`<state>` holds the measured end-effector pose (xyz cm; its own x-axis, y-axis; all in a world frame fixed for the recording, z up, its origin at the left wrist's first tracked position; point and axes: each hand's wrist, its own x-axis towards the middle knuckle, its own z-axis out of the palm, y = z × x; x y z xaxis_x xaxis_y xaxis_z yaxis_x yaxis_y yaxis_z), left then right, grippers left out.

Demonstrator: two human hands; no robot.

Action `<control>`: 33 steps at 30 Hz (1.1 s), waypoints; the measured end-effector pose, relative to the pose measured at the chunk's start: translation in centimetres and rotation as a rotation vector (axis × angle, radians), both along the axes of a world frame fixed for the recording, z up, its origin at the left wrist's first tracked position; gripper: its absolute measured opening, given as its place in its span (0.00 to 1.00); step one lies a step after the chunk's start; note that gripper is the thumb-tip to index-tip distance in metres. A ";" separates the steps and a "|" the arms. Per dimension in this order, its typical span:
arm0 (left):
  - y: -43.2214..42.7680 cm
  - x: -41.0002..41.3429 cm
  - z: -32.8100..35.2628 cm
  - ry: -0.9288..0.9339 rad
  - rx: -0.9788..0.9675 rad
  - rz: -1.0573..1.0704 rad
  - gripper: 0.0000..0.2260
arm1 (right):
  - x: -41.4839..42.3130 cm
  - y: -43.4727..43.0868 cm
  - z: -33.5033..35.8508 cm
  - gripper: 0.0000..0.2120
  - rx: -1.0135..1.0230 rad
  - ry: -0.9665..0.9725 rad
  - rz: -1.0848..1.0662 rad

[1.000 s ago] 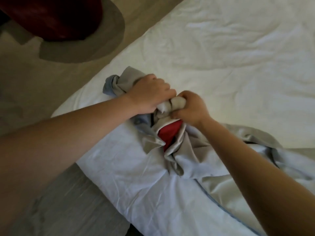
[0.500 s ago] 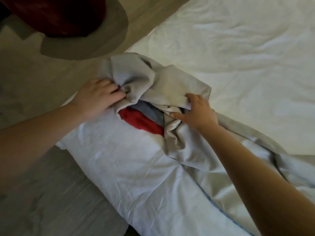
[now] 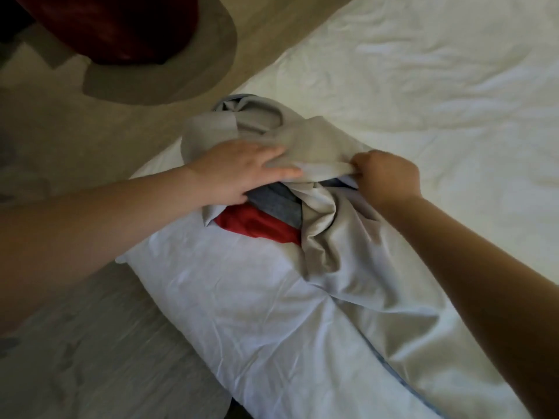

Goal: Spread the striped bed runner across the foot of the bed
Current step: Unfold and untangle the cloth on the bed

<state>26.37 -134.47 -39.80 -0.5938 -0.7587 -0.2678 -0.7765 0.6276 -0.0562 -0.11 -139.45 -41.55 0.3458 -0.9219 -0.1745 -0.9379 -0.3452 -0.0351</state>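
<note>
Runner's place: the soft, grey-beige striped bed runner [image 3: 320, 237] lies bunched in a heap at the near corner of the bed, on the wrinkled white bed sheet [image 3: 423, 86]; a long tail of it trails toward the lower right.
Handling: light, limp woven cloth by the look of it. It should drape, twist and catch on itself rather than hold any shape, and it needs 2 hands well apart to pull it flat.
Where to take hold: best at the hemmed edge or a corner, not at the middle of the heap (a mid-fold pinch would only drag the tangle along).
Left hand: the left hand [image 3: 239, 170] rests on the top fold with fingers stretched out nearly straight, gripping nothing that I can see.
Right hand: the right hand [image 3: 387, 173] has its fingers curled, pinching 1 fold edge of the runner.
Textures: matte, finely creased grey cloth. A satin-like red band [image 3: 257, 222] and a flecked blue-grey band [image 3: 275, 204] show in the opening between the hands.
Surroundings: wood-grain floor [image 3: 75, 358] beside the bed.
</note>
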 end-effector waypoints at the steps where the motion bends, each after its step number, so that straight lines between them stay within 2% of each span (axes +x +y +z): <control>1: -0.2 0.6 -0.3 0.009 -0.019 0.003 0.31 | -0.4 -0.5 0.3 0.06 -0.059 0.043 -0.002; 4: -1.0 2.9 -0.8 0.104 -0.095 0.009 0.24 | -1.2 -1.5 0.6 0.10 -0.087 0.060 -0.131; 6: -1.3 4.1 -1.2 0.107 -0.060 0.063 0.24 | -0.4 -0.6 0.2 0.10 -0.028 0.019 -0.194; 8: -1.1 5.1 -1.6 0.132 0.004 0.144 0.26 | 0.5 1.7 -0.5 0.11 0.009 -0.046 -0.140; 11: -0.4 5.7 -1.4 0.182 0.082 0.212 0.22 | -0.8 6.4 -0.9 0.20 -0.039 -0.229 -0.005; 13: -0.3 4.9 -0.7 0.163 0.056 0.180 0.20 | -3.8 8.9 -0.8 0.24 -0.095 -0.287 0.026; 15: -0.5 2.5 0.4 0.132 -0.036 0.090 0.22 | -8.2 10.8 -0.9 0.26 -0.071 -0.257 0.007; 20: -1.7 -11.9 2.4 0.241 -0.095 -0.094 0.21 | -21.6 14.7 -0.8 0.24 0.058 -0.237 -0.243; 24: -0.9 -28.4 2.2 0.382 -0.006 -0.242 0.18 | -31.2 18.4 0.2 0.23 -0.021 -0.261 -0.420; 28: 2.9 -44.6 2.0 0.466 0.064 -0.373 0.19 | -40.3 23.0 0.9 0.26 -0.029 -0.187 -0.579; 33: 9.5 -60.6 1.2 0.473 0.108 -0.473 0.20 | -50.7 29.1 0.9 0.25 -0.029 -0.113 -0.686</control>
<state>-34.28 -124.98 -38.60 -0.9272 -0.3719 0.0433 -0.3424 0.8890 0.3042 -50.81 -110.35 -40.67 -0.3024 -0.9422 -0.1440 -0.9354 0.3224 -0.1451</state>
